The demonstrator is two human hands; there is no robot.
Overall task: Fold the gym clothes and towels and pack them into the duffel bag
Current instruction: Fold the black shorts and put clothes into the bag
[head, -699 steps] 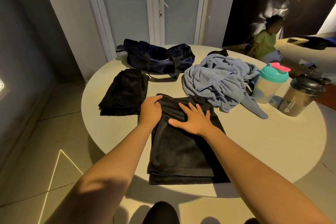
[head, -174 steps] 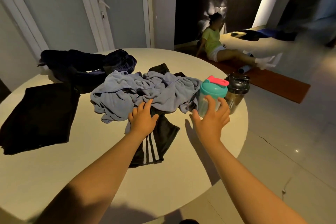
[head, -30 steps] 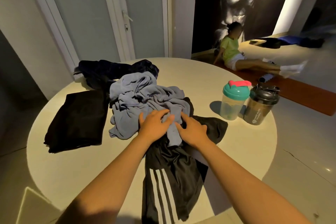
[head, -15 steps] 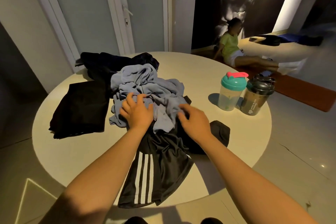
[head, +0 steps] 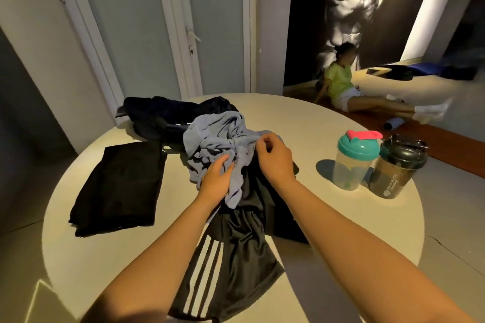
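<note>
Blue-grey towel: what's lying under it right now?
The black striped shorts stick out from under the blue-grey towel toward the viewer; their upper part is covered. Whether anything else lies beneath cannot be seen.

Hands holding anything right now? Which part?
Both hold the blue-grey towel: left hand grips its bunched lower folds, right hand pinches its right edge.

Grey-blue towel (head: 215,139), black shorts (head: 236,252) with white stripes, navy duffel bag (head: 168,115), teal-lidded shaker (head: 357,160).
</note>
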